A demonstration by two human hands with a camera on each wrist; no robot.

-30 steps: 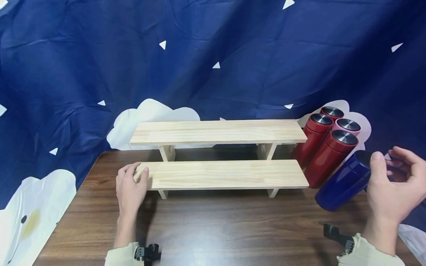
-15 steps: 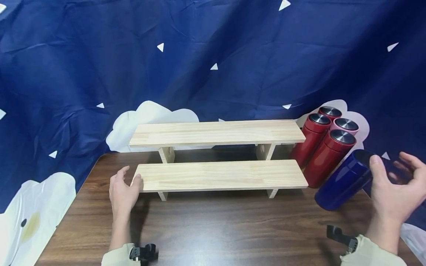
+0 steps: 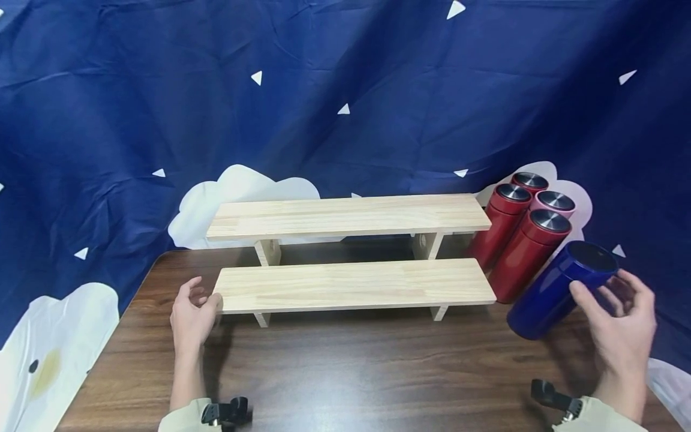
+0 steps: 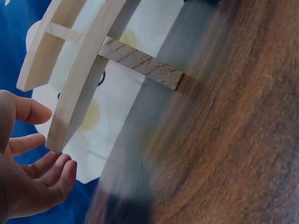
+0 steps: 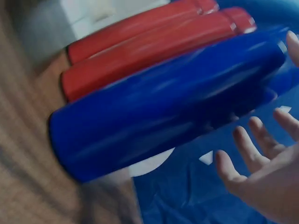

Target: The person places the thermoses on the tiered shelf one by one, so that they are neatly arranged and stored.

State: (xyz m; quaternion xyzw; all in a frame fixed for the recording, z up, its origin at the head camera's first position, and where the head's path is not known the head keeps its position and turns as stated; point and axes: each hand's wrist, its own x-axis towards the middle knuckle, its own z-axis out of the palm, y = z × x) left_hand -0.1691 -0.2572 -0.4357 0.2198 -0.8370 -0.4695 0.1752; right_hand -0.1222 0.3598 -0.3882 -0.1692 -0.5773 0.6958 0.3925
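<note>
At the right stands a blue thermos flask (image 3: 561, 291), also large in the right wrist view. My right hand (image 3: 621, 336) is spread around its upper part, thumb in front. In the right wrist view, the fingers (image 5: 250, 149) stand apart from the blue wall; whether the thumb touches it I cannot tell. My left hand (image 3: 191, 318) is at the left end of the lower wooden shelf (image 3: 351, 287). Its loosely bent fingers (image 4: 51, 172) lie about the board's end in the left wrist view, some apparently touching it, without a clear grip.
Behind the blue flask stand red thermos flasks (image 3: 526, 258) and a pink flask (image 3: 556, 201). An upper wooden shelf (image 3: 345, 217) rises behind the lower one. Everything stands on a brown wooden table (image 3: 345, 372), backed by a dark blue cloth (image 3: 302, 108) with white shapes.
My right hand has moved left, to the upper part of the blue flask. My left hand has slid off the lower shelf's top to its left end. The view has shifted slightly.
</note>
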